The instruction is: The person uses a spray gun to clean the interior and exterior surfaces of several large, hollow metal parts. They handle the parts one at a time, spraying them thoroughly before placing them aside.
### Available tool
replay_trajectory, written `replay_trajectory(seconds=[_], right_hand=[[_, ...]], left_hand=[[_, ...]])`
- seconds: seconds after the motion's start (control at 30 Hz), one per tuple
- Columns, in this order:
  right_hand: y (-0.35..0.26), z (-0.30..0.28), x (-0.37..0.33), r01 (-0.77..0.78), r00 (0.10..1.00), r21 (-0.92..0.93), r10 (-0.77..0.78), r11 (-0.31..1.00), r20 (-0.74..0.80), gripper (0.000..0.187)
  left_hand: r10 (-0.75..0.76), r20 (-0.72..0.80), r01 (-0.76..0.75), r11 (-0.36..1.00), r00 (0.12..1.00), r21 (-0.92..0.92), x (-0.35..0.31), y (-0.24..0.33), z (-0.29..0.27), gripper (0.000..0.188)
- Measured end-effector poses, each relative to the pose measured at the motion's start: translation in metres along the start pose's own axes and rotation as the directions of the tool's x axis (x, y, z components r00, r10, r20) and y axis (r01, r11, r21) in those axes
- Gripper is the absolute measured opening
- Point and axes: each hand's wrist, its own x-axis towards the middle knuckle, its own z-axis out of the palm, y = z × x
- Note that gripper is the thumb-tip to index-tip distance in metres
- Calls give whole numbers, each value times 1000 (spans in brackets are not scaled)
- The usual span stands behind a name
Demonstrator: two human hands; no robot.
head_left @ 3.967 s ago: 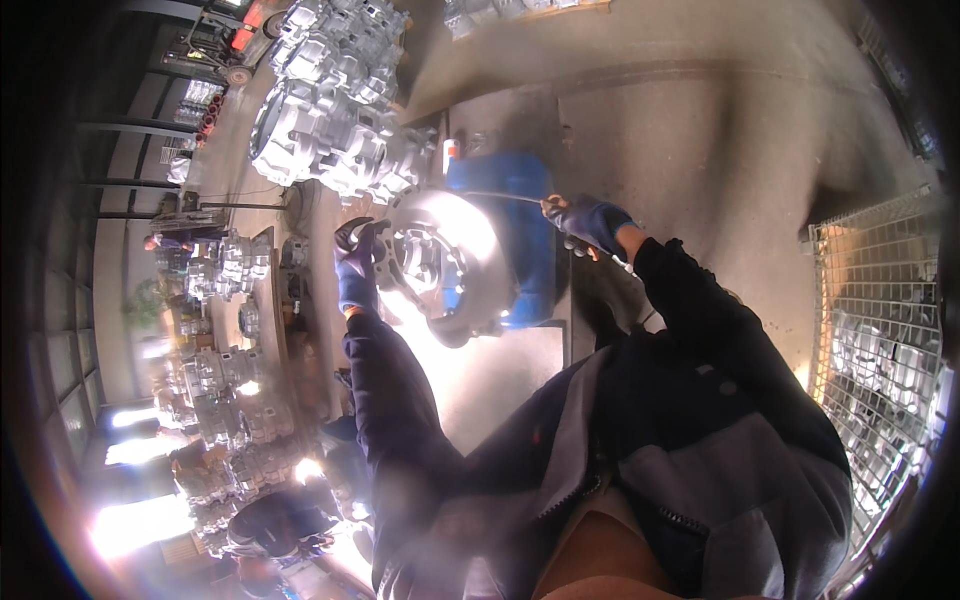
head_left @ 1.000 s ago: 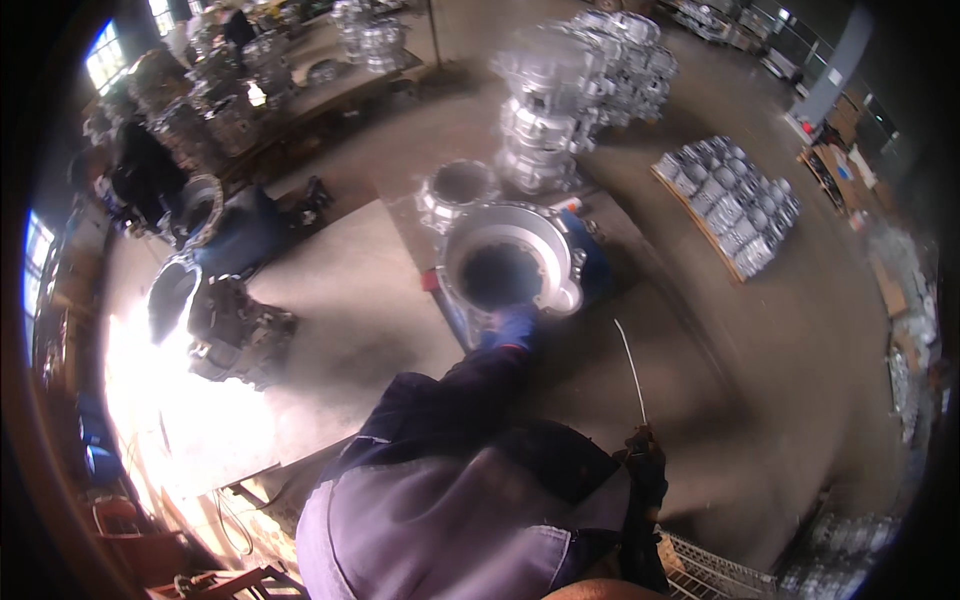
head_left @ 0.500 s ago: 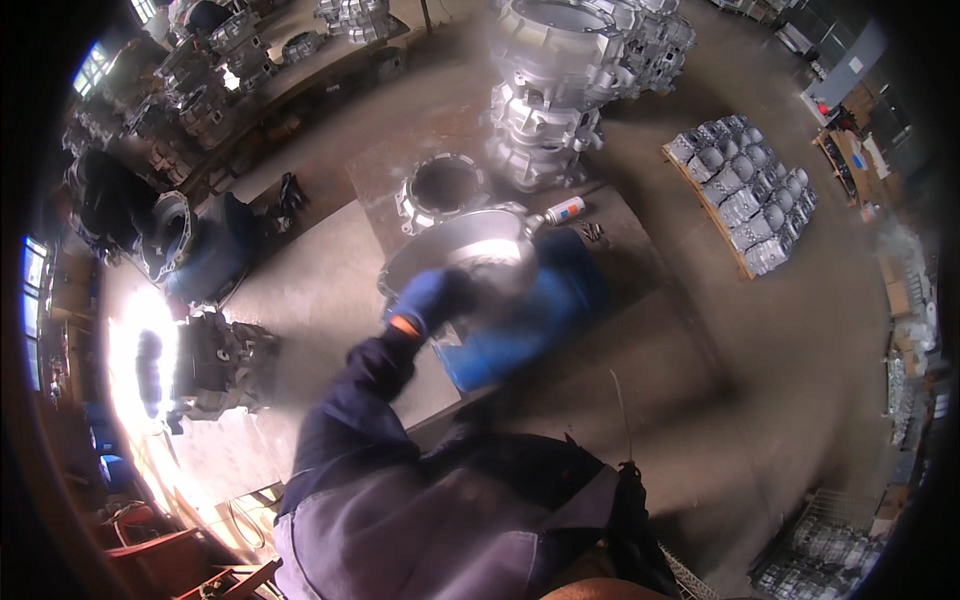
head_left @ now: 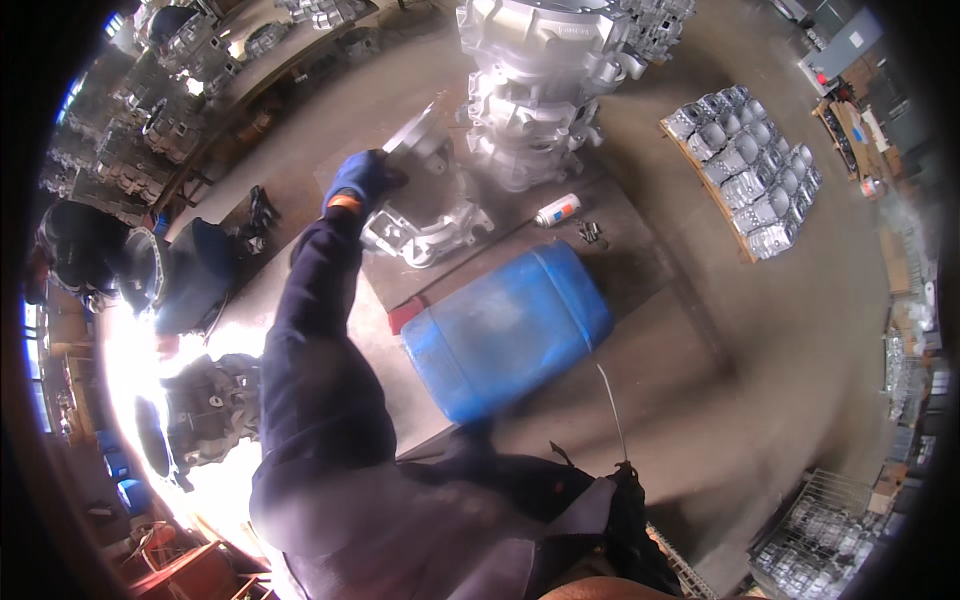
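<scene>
My left hand, in a blue glove with an orange cuff, is closed at the edge of a silvery cast-metal housing. That housing looks tilted and is smeared by motion. Just below it, another ring-shaped casting lies on the table; whether the two touch, I cannot tell. My right hand does not show. Nearer to me, a blue plastic jerrycan lies flat, with a small red piece at its left corner.
A tall stack of castings stands behind the jerrycan. A white can and small metal bits lie on the table. Farther right, a pallet holds several castings. Dark machinery sits left in glare.
The housing has moved from over the blue jerrycan, away and leftward to above the flat casting, with my left hand on it. The jerrycan is now uncovered.
</scene>
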Motion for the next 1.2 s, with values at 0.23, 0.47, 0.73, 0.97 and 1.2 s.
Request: replay_trajectory(seconds=[0.23, 0.47, 0.73, 0.97, 1.2], right_hand=[[14, -4, -20, 89, 996, -169, -85, 982, 28, 26], [27, -11, -47, 151, 988, -261, -141, 953, 57, 27], [57, 31, -61, 200, 979, -254, -183, 946, 89, 32], [41, 15, -22, -125, 980, 379, 55, 917, 192, 27], [-31, 12, 8, -519, 839, 806, -13, 283, 544, 20]], left_hand=[[22, -358, 49, 981, 934, 189, 26, -12, 141, 17], [-179, -204, 220, 954, 963, 202, 23, -25, 235, 15], [96, -526, 19, 978, 845, 209, -46, -8, 225, 35], [-83, -479, 68, 997, 874, -48, -255, -5, 212, 31], [-182, -556, 234, 972, 811, 23, -444, -91, 169, 24]])
